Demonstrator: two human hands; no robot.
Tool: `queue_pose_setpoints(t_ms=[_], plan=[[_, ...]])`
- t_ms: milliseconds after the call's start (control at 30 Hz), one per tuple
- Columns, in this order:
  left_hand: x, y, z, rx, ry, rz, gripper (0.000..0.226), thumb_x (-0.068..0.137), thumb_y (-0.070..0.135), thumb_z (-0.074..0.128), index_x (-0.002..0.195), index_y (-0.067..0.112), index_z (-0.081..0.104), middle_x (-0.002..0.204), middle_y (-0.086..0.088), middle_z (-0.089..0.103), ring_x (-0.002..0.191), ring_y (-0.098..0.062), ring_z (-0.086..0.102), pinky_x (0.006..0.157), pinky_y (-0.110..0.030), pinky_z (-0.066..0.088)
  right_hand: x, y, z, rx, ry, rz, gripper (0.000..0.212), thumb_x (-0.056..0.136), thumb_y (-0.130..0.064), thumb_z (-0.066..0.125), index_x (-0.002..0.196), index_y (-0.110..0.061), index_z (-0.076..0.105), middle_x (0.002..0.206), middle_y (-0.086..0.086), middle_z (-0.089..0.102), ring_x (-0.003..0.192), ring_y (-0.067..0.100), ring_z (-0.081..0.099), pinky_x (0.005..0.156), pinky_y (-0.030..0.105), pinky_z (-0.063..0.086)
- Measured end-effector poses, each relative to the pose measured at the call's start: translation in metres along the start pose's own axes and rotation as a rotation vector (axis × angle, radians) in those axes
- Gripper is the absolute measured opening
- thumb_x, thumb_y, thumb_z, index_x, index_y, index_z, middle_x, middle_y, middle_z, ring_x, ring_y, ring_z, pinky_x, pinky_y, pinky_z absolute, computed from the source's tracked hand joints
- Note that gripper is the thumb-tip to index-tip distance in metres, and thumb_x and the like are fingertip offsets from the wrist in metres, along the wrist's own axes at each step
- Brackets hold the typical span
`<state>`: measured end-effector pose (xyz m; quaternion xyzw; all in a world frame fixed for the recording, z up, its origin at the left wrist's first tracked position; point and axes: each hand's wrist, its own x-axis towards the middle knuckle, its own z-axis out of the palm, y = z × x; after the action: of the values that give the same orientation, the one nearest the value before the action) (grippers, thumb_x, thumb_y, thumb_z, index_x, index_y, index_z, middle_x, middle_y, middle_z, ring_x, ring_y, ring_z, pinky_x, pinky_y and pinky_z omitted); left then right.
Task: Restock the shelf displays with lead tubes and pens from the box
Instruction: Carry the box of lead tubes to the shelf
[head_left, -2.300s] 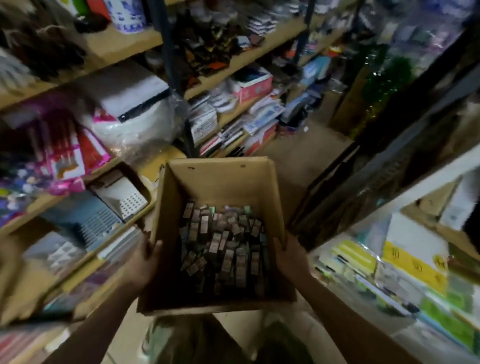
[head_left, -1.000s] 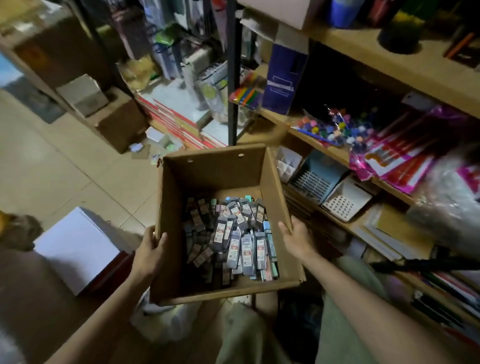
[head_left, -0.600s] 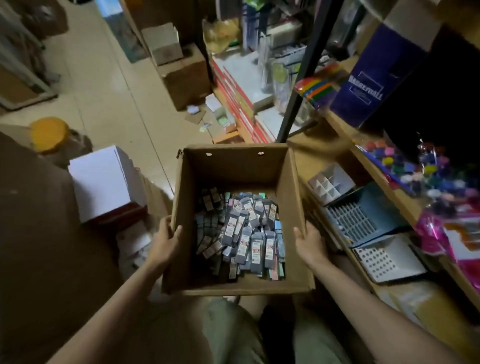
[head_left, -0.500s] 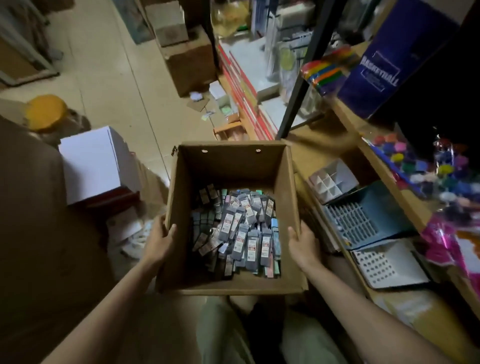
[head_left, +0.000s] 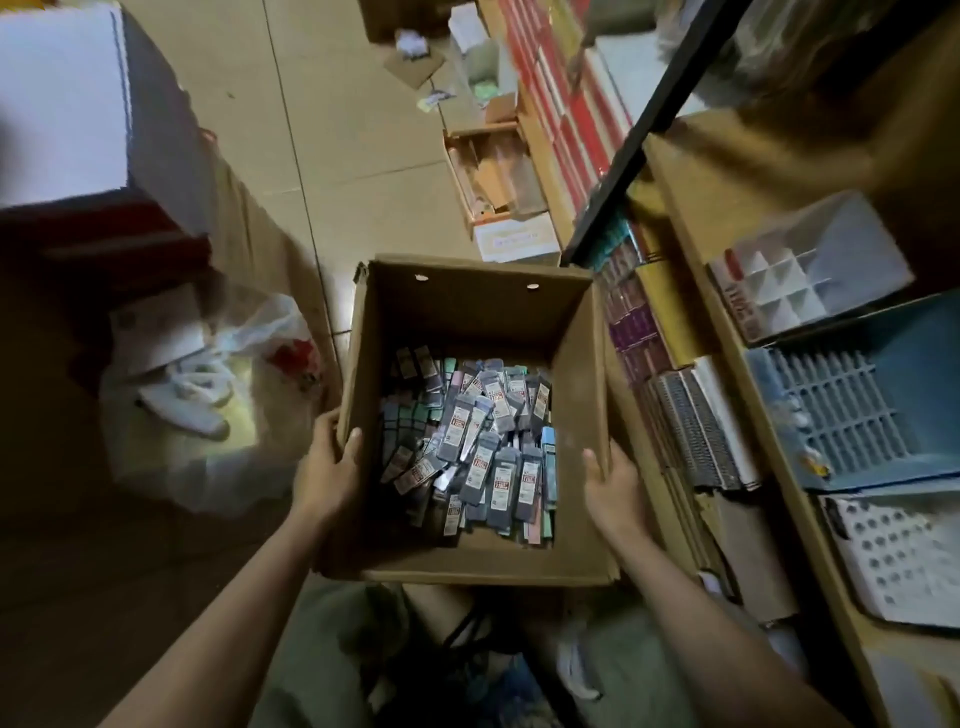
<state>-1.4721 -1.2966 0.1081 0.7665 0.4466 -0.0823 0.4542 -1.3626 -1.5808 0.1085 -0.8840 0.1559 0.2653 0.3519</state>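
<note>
Cardboard, plain brown: the box (head_left: 475, 415) sits in the centre of the frame, open-topped, its floor heaped with flat lead tubes (head_left: 483, 441) in grey, blue and green sleeves. Half a second ago the box sat higher in view; now it has dropped lower beside the shelf (head_left: 727, 332) at the right, so I judge it is being set down ready for unloading. The left hand (head_left: 327, 467) clamps the left wall, thumb hooked inside the rim. The right hand (head_left: 613, 483) grips the right wall the same way. Both forearms reach forward from the lower corners. Nothing has left the box yet.
</note>
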Motion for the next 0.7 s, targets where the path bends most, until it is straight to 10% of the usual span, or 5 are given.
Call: queue_pose_setpoints(t_ms=[200, 700], plan=[[0.05, -0.072, 0.062, 0.006, 0.038, 0.004, 0.029, 0.1, 0.037, 0.044, 0.129, 0.034, 0.042, 0.106, -0.005, 0.063, 0.094, -0.03, 0.061, 0.083, -0.046, 0.052, 0.07, 0.068, 0.072, -0.025, 0.023, -0.067, 0.035, 0.101, -0.028, 0.047, 0.132, -0.013, 0.054, 0.118, 0.004, 0.062, 0.11, 0.027, 0.059, 0.083, 0.027, 0.039], [0.076, -0.15, 0.146, -0.069, 0.152, 0.143, 0.025, 0.101, 0.029, 0.044, 0.124, 0.021, 0.047, 0.104, -0.013, 0.064, 0.093, -0.034, 0.06, 0.075, -0.038, 0.045, 0.129, 0.148, 0.125, 0.002, 0.112, -0.244, 0.026, 0.101, -0.027, 0.048, 0.123, -0.018, 0.058, 0.096, 0.0, 0.064, 0.087, 0.023, 0.061, 0.075, 0.032, 0.045]])
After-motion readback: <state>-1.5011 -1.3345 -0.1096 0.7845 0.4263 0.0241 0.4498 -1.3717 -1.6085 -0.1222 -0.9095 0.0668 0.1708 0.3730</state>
